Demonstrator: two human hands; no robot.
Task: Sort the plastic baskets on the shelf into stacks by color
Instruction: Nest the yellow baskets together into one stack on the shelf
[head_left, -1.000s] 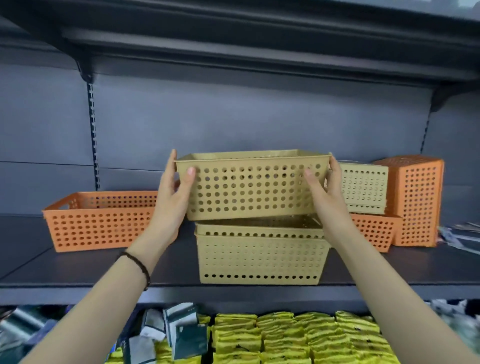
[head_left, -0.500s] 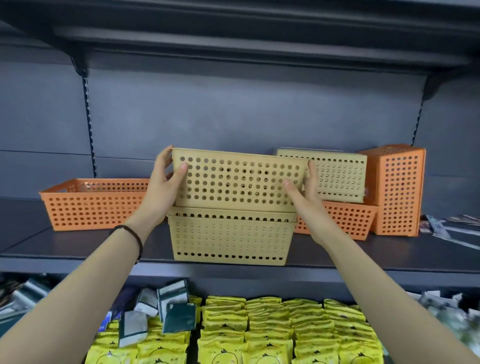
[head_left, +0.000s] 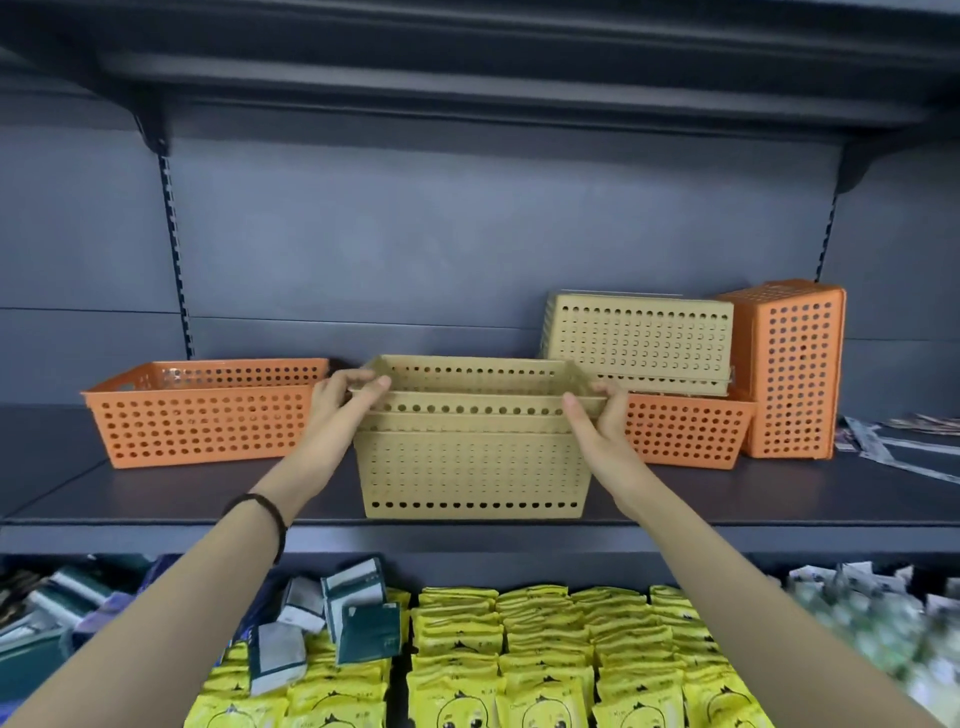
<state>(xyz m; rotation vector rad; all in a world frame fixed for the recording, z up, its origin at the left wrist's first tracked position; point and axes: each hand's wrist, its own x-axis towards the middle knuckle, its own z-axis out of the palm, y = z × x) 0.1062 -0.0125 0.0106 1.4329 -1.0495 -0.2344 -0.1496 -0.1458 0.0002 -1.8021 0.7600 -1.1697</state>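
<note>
A tan basket (head_left: 470, 402) sits nested inside another tan basket (head_left: 472, 473) at the middle front of the dark shelf (head_left: 156, 493). My left hand (head_left: 345, 402) grips the top basket's left rim and my right hand (head_left: 597, 415) grips its right rim. To the left stands an orange basket (head_left: 202, 421). At the right, a third tan basket (head_left: 641, 338) lies on its side on a low orange basket (head_left: 685, 434), beside an orange basket (head_left: 789, 369) stood on end.
The shelf's back panel and the upper shelf (head_left: 467, 78) close off the space behind and above. Flat packets (head_left: 893, 447) lie at the shelf's far right. Below, yellow snack packs (head_left: 545, 660) and dark green and white packets (head_left: 337, 618) fill the lower level.
Both hands have lowered the top tan basket down into the tan basket beneath it, and moved from its sides up to its rim.
</note>
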